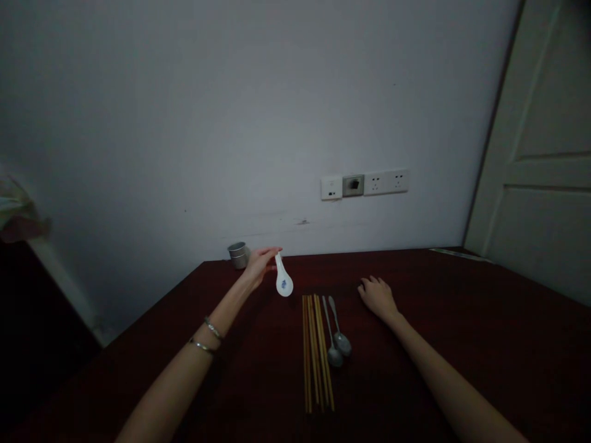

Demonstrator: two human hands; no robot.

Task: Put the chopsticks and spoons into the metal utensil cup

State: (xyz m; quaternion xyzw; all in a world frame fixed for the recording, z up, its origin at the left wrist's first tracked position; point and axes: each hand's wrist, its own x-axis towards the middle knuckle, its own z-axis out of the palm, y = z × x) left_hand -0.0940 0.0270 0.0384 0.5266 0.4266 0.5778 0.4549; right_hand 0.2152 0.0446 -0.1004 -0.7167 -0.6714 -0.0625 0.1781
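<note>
A white soup spoon (284, 283) with a small blue pattern in its bowl hangs bowl-down from my left hand (261, 263), which is shut on the end of its handle. To the right, my right hand (377, 296) lies on the table with its fingers spread a little and nothing in them. Between the hands, several wooden chopsticks (316, 354) lie side by side, pointing away from me. Two metal spoons, one with a smaller bowl (335, 357) and one with a larger bowl (342, 343), lie close along their right side.
A metal cup (238, 255) stands at the back left of the dark red table (258, 381), just behind my left hand. Sockets (386, 182) sit on the wall beyond the table. A panelled door (549, 184) rises at the right.
</note>
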